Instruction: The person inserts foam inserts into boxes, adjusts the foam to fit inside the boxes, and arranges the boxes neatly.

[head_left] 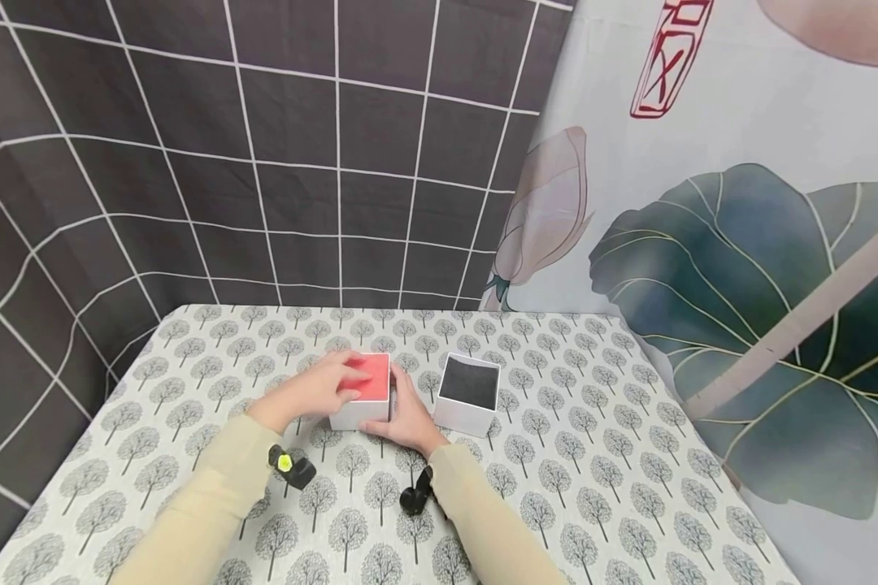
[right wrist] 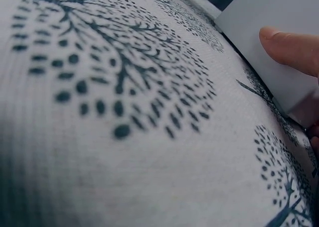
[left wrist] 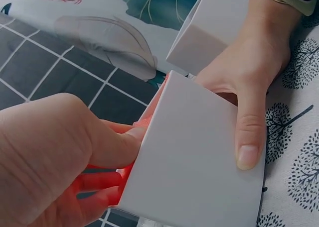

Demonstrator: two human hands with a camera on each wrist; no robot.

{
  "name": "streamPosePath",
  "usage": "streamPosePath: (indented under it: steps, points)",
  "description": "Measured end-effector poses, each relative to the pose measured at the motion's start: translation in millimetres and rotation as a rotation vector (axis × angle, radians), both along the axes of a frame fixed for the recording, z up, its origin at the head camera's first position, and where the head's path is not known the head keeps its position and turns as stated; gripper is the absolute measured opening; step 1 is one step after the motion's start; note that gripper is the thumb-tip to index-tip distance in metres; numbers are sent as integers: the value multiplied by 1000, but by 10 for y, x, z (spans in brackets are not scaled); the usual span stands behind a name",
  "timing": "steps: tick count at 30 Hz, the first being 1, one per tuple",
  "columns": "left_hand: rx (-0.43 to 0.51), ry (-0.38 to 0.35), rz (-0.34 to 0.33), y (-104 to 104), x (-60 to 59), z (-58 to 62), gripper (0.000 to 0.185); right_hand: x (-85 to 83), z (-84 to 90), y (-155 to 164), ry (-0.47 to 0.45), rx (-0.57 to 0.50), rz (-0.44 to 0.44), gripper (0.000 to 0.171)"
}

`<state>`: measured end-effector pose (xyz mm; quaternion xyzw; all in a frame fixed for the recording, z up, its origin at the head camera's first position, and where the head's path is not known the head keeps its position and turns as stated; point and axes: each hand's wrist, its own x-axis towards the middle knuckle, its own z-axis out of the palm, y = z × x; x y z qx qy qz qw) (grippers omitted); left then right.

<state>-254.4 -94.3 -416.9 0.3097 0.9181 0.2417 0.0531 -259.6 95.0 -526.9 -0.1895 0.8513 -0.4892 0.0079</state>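
A white box (head_left: 348, 418) with a red top face (head_left: 372, 380) stands on the table between the hands. My left hand (head_left: 320, 387) reaches over it from the left, its fingertips and thumb at the red face. In the left wrist view the thumb (left wrist: 130, 143) lies along the red edge, fingers spread beyond it. With my right hand (head_left: 407, 416) I hold the box's right side, the thumb (left wrist: 248, 155) flat on its white front wall. The right wrist view catches only that thumb (right wrist: 286, 49) against the white wall; the other fingers are mostly hidden.
To the right of the hands stands a second white box (head_left: 462, 417) with a dark inside (head_left: 470, 382). A tree-print cloth (head_left: 351, 520) covers the table. Behind it hang a dark gridded curtain (head_left: 285, 195) and a floral curtain (head_left: 724, 268).
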Motion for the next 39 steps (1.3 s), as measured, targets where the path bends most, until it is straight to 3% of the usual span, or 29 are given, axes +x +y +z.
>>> streamPosePath:
  steps: [10,15,24,34,39]
  points:
    - [-11,-2,30,33,-28,7,44,-6,-10,-2,15,-15,10,111]
    - [49,45,33,5,-3,-59,42,-20,-40,-14,63,-31,42,111]
    - [112,185,40,21,85,-183,32,0,-45,9,108,3,36,112]
    - [157,408,50,-28,291,-335,25,15,-33,-11,173,50,36,109]
    - [177,463,67,-54,393,-380,29,19,-58,-23,191,72,27,108]
